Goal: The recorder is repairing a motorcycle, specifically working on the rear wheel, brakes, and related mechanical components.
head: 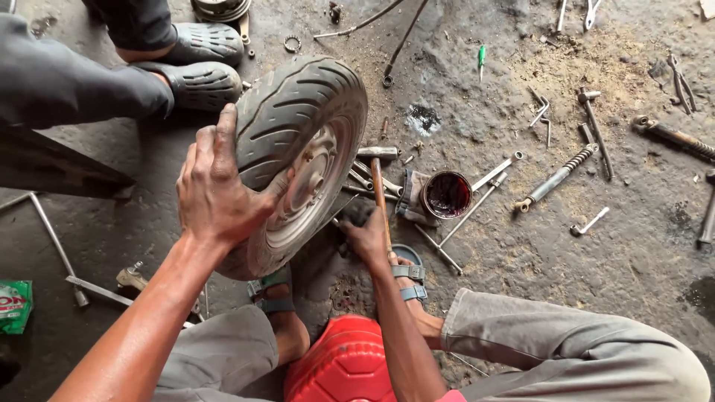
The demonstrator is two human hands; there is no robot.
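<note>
On oily concrete, small scooter wheel [298,160] stands tilted on edge btwn the person's feet. Left hand [220,186] spread flat over tyre tread, steadying. Right hand [366,237] fist-wrapped round hammer [378,175] handle, head near hub. Risk: wheel could roll/slip under a blow, or a miss catches fingers; open oil tin [445,195] just beside could tip.
</note>
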